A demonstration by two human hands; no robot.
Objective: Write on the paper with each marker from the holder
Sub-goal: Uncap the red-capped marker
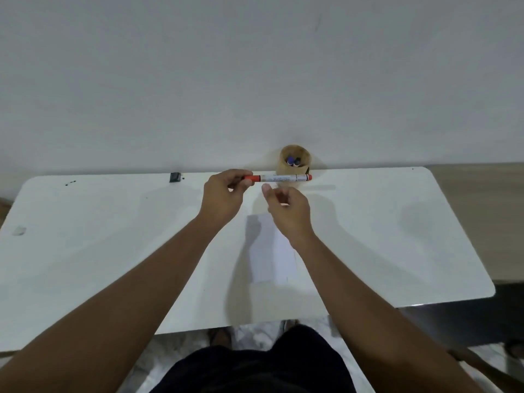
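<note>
White table [397,236]: left hand [224,198] pinches red marker [279,178] level by its cap; right hand [287,212] just below, loosely curled, apparently empty.

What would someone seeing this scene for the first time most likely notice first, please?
Probably the red marker, held level above the far side of the white table by the left hand at its cap end, with the right hand half open just below it. Next, the brown holder against the wall with two markers inside, and the white paper lying under the right wrist.

Capped red marker [279,178], level above paper [270,251]
</note>
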